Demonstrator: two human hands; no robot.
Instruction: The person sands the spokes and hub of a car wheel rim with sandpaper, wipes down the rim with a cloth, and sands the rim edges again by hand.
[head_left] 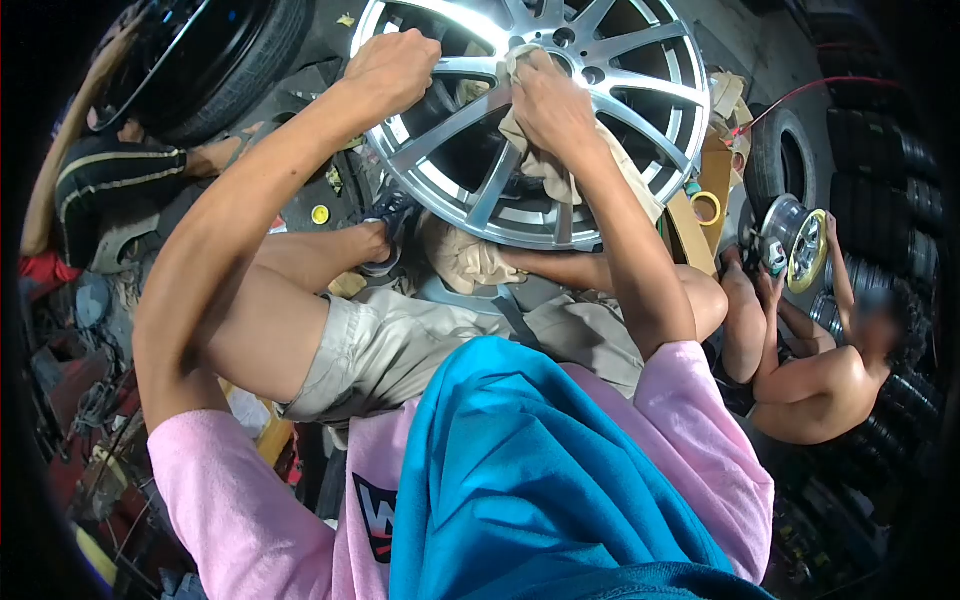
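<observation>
At 10 o'clock, far L, a seated person (115, 190) in dark striped shorts is next to a big tyre (238, 85), which sits at 10–11 o'clock. A small yellow lid (320, 214) lies on the floor (300, 205), also approx 10 o'clock. Your L hand (392, 75) is at 11 o'clock, fingers curled tight in a fist over the wheel's L edge; can't tell if anything's inside. The silver multi-spoke alloy wheel (487, 195) is at 12 o'clock in front of you, above your shins & feet. Your R hand (550, 100), approx 12–1 o'clock, is clamped on a beige cloth (545, 170), pressed near the wheel's hub; the cloth's lower part hangs over the spokes. At 2 o'clock, just R of the wheel, there's a cardboard box (690, 232) w/ a yellow tape roll (706, 208) by it, then another tyre (783, 155). At 3–4 o'clock a co-worker (820, 395) sits w/ one hand on a smaller wheel (806, 250).
</observation>
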